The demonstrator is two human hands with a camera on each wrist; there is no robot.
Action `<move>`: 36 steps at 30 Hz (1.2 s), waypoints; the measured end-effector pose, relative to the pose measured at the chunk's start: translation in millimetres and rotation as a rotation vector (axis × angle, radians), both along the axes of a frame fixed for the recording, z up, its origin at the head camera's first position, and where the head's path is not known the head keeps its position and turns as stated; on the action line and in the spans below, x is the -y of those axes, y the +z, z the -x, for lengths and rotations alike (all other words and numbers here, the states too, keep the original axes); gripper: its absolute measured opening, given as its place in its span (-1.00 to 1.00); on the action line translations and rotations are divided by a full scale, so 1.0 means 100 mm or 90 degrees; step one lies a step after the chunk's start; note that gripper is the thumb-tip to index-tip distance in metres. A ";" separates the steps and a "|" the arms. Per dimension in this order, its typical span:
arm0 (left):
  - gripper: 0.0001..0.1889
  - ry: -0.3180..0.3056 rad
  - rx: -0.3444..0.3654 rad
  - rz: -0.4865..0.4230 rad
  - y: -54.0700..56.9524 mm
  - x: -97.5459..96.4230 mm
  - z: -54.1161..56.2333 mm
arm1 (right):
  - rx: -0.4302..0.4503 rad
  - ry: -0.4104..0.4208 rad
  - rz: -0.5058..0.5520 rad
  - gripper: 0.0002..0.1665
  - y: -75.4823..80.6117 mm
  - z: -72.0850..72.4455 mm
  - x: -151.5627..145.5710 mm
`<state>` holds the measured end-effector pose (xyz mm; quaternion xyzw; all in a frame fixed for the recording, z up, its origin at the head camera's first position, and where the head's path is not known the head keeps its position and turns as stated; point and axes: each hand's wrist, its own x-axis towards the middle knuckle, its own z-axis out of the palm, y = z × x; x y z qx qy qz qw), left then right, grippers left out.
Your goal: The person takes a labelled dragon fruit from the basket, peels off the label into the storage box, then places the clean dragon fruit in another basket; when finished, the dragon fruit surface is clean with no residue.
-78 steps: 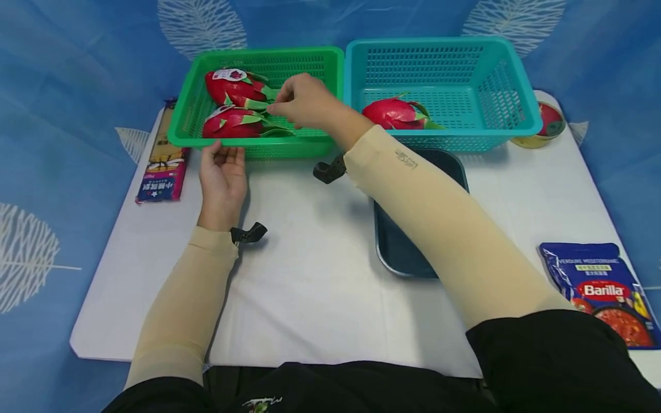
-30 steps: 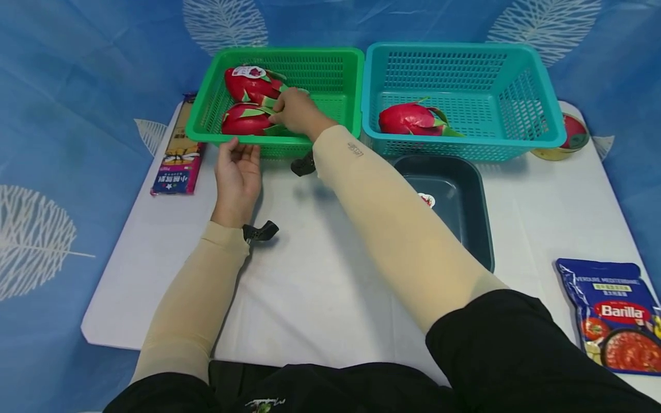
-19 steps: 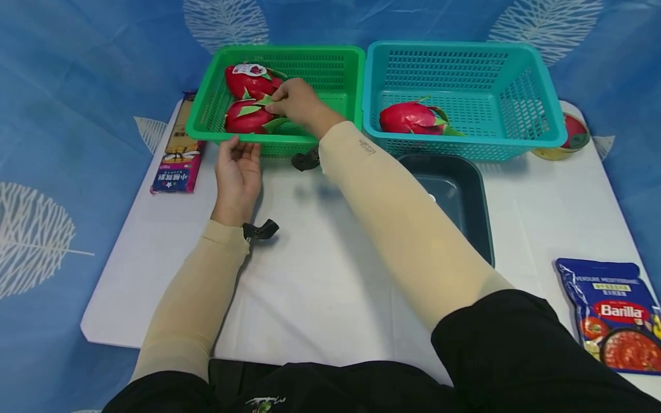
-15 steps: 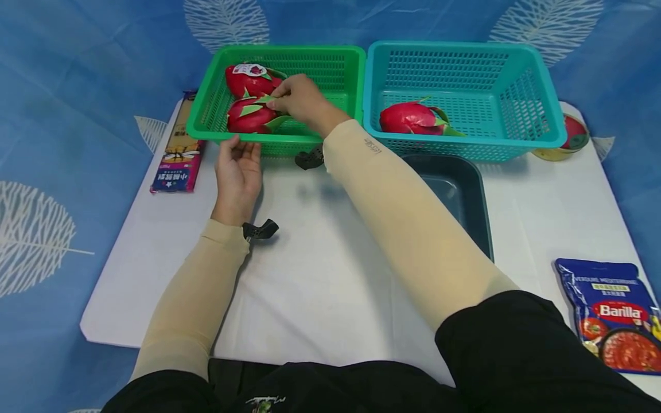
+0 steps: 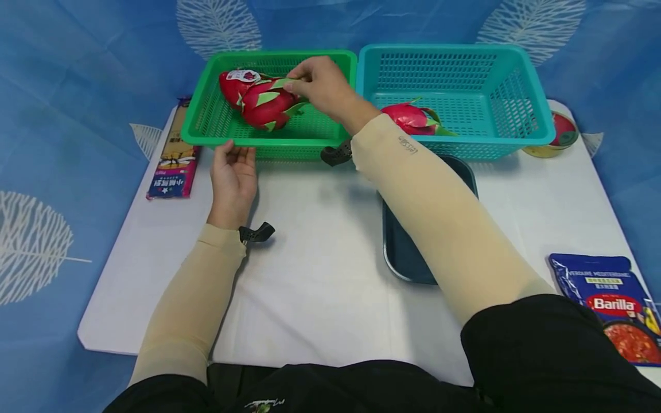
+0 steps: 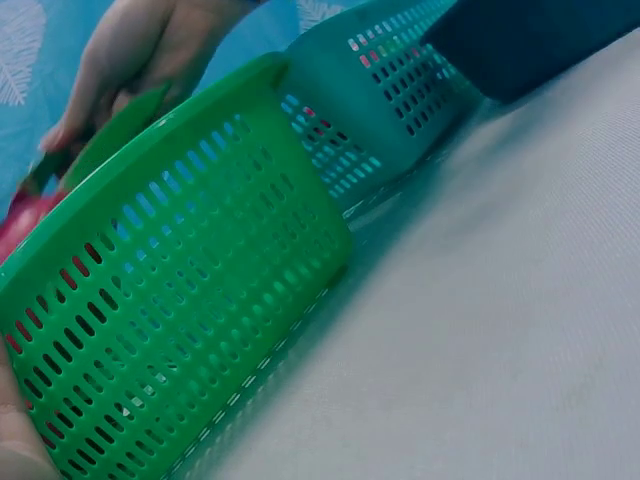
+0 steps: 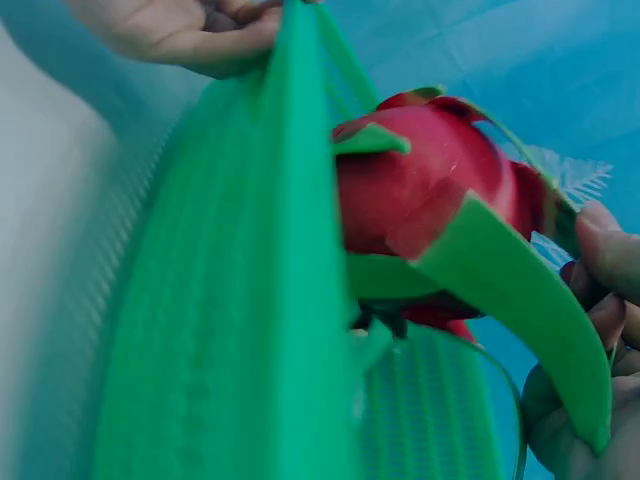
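Observation:
In the head view my right hand (image 5: 322, 86) pinches the green leaf tips of a dragon fruit (image 5: 269, 106) above the green basket (image 5: 320, 141). The fruit hangs tilted from its leaves, raised in front of a second dragon fruit (image 5: 233, 86) with a white sticker, which it partly covers. The right wrist view shows the thumb and fingers (image 7: 608, 250) at the leaves of the red fruit (image 7: 440, 170). My left hand (image 5: 234, 180) grips the front rim of the green basket, palm up, with its fingertips partly hidden beneath the rim.
A turquoise basket (image 5: 459, 139) with one dragon fruit (image 5: 408, 117) adjoins on the right. A dark tray (image 5: 408, 252) lies partly under the right forearm. A noodle packet (image 5: 172, 166) is at left, a tin (image 5: 558, 140) at back right, a blue Barilla pouch (image 5: 609, 304) at front right.
My right hand has taken the front dragon fruit by its leaves and raised it up and to the right, over the rear fruit. The left hand has stayed at the basket's rim.

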<state>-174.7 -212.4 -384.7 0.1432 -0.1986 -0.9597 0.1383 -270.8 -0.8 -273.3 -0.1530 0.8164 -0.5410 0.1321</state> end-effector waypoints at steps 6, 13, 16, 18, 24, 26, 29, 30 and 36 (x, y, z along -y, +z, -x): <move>-0.84 0.001 0.001 0.000 -0.01 -0.01 0.00 | -0.033 -0.012 0.074 -0.62 0.12 -0.12 -0.34; -0.90 0.002 0.010 -0.006 -0.01 -0.02 -0.01 | -0.037 -0.012 0.119 -0.62 0.21 -0.43 -0.65; -0.89 -0.007 0.007 0.004 -0.02 -0.02 -0.01 | -0.037 0.002 0.147 -0.64 0.21 -0.59 -0.77; -0.85 -0.008 0.000 0.006 -0.02 -0.02 0.00 | -0.032 0.018 0.163 -0.65 0.19 -0.70 -0.82; -0.76 0.000 -0.009 -0.013 -0.01 -0.01 0.02 | -0.003 0.070 0.186 -0.68 0.05 -0.99 -0.90; -0.80 0.001 -0.006 -0.021 -0.01 -0.01 0.02 | 0.011 0.082 0.182 -0.68 -0.02 -1.08 -0.92; -0.87 0.002 0.002 -0.016 0.00 -0.02 0.02 | 0.032 0.091 0.155 -0.66 -0.11 -1.19 -0.97; -0.90 0.003 0.004 -0.014 0.00 -0.02 0.02 | 0.041 0.094 0.146 -0.65 -0.14 -1.21 -0.98; -0.95 0.007 0.003 -0.012 0.01 -0.03 0.02 | 0.077 0.112 0.118 -0.65 -0.28 -1.33 -1.02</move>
